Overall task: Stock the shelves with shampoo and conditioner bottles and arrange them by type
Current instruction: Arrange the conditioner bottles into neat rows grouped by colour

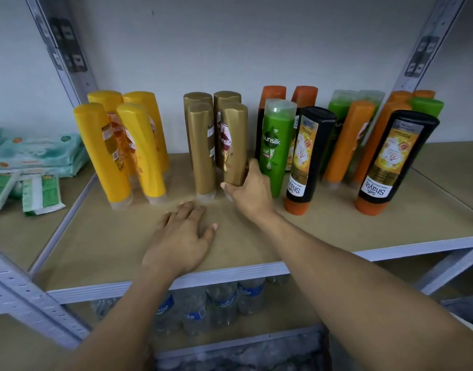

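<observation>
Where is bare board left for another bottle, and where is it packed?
Free: the shelf front around the left hand, and the gap between yellow bottles and gold bottles. Crowded: right of the right hand, green bottles, black bottles, orange bottles.

Yellow bottles (104, 145), gold bottles (202, 145), a green bottle (274, 145), black orange-capped bottles (310, 151), orange bottles (348, 140), tan shelf board (109, 236).

Both bare forearms are reaching forward. The left hand (181, 234) is lying palm down, fingers straight and slightly spread. The right hand (252, 194) is gripping a gold bottle (234, 140) low down, thumb in front, fingers behind.
</observation>
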Tool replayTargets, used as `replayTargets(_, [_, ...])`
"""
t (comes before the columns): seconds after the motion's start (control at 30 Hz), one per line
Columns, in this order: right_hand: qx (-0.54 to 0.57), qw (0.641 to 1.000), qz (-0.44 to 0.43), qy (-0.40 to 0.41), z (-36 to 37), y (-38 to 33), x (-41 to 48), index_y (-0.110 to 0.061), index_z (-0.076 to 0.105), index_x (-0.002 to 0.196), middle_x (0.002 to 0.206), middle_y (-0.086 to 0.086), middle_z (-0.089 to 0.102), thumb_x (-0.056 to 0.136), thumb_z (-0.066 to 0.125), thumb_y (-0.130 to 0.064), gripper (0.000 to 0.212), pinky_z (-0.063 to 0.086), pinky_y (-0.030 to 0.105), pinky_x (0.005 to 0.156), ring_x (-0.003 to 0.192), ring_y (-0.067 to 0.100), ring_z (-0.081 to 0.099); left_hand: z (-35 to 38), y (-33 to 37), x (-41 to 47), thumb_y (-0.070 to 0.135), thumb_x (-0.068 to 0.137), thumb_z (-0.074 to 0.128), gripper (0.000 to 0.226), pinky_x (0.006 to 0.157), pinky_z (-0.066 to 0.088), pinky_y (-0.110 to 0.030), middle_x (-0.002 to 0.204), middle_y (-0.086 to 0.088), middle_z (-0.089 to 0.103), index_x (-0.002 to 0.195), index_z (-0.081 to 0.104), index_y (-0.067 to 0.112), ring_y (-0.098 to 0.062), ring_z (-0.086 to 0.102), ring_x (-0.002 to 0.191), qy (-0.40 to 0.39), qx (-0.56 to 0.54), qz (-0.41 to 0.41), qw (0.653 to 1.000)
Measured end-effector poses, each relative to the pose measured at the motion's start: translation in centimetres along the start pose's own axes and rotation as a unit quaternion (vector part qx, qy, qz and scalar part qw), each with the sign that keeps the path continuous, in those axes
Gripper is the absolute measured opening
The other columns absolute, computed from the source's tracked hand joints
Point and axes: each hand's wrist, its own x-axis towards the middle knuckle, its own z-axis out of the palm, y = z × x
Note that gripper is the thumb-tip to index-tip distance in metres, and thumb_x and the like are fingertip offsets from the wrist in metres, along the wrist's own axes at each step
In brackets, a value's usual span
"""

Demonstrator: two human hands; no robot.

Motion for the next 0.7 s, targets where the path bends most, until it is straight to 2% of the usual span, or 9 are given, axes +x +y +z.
replayTargets(0.13, [-0.004, 1.0, -0.002, 0.015, 1.5, 0.6, 0.8, -0.01, 0.047, 0.115, 0.115, 0.012, 0.07, 0.077, 0.086, -0.025, 0.057, 0.053, 0.038, 0.087, 0.108, 0.032, 0.065, 0.2, 0.0, 0.1, 0.061, 0.101, 0.029, 0.065, 0.126, 0.007, -0.039, 0.167, 0.002, 0.018, 0.157, 0.029, 0.029, -0.015, 0.01, 0.154, 0.005, 0.008, 0.001, 1.0])
replayTargets(0.33, [-0.013, 1.0, 0.012, 0.021, 2.8, 1.2, 1.3, -0.01, 0.046, 0.115, 0.115, 0.013, 0.068, 0.075, 0.088, -0.026, 0.059, 0.054, 0.043, 0.09, 0.109, 0.032, 0.065, 0.4, 0.1, 0.3, 0.06, 0.101, 0.03, 0.064, 0.126, 0.008, -0.04, 0.167, 0.0, 0.019, 0.156, 0.03, 0.027, -0.016, 0.011, 0.154, 0.011, 0.007, 0.003, 1.0])
replayTargets(0.43, [-0.016, 0.999, 0.03, 0.0, 2.5, 1.3, 1.2, -0.01, 0.048, 0.117, 0.118, 0.012, 0.068, 0.075, 0.088, -0.027, 0.061, 0.053, 0.042, 0.092, 0.112, 0.031, 0.064, 0.4, 0.0, 0.2, 0.06, 0.101, 0.031, 0.064, 0.125, 0.008, -0.039, 0.167, 0.001, 0.02, 0.156, 0.03, 0.028, -0.016, 0.012, 0.154, 0.014, 0.001, 0.004, 1.0])
replayTargets(0.53, [-0.028, 0.997, 0.038, -0.056, 1.4, 1.4, 0.5, -0.009, 0.05, 0.123, 0.121, 0.01, 0.067, 0.076, 0.088, -0.029, 0.064, 0.051, 0.037, 0.094, 0.114, 0.028, 0.062, 0.4, -0.1, 0.2, 0.06, 0.1, 0.032, 0.064, 0.125, 0.009, -0.039, 0.166, 0.001, 0.021, 0.156, 0.031, 0.028, -0.016, 0.014, 0.154, 0.016, -0.007, 0.003, 1.0])
replayTargets(0.63, [-0.023, 0.995, 0.01, -0.095, -1.2, 1.3, -1.5, -0.013, 0.052, 0.134, 0.13, 0.005, 0.065, 0.076, 0.088, -0.028, 0.07, 0.048, 0.032, 0.101, 0.12, 0.021, 0.061, 0.4, -0.1, 0.3, 0.059, 0.1, 0.036, 0.062, 0.125, 0.011, -0.039, 0.165, 0.002, 0.025, 0.154, 0.036, 0.027, -0.017, 0.019, 0.152, 0.027, -0.016, 0.005, 0.999])
replayTargets(0.7, [-0.022, 0.993, -0.015, -0.113, -3.9, 1.4, -3.6, -0.017, 0.056, 0.137, 0.134, 0.0, 0.063, 0.079, 0.086, -0.03, 0.066, 0.047, 0.028, 0.104, 0.122, 0.013, 0.06, 0.4, 0.0, 0.3, 0.057, 0.099, 0.041, 0.059, 0.124, 0.017, -0.039, 0.161, 0.002, 0.033, 0.15, 0.042, 0.025, -0.018, 0.028, 0.148, 0.036, -0.03, 0.004, 0.999])
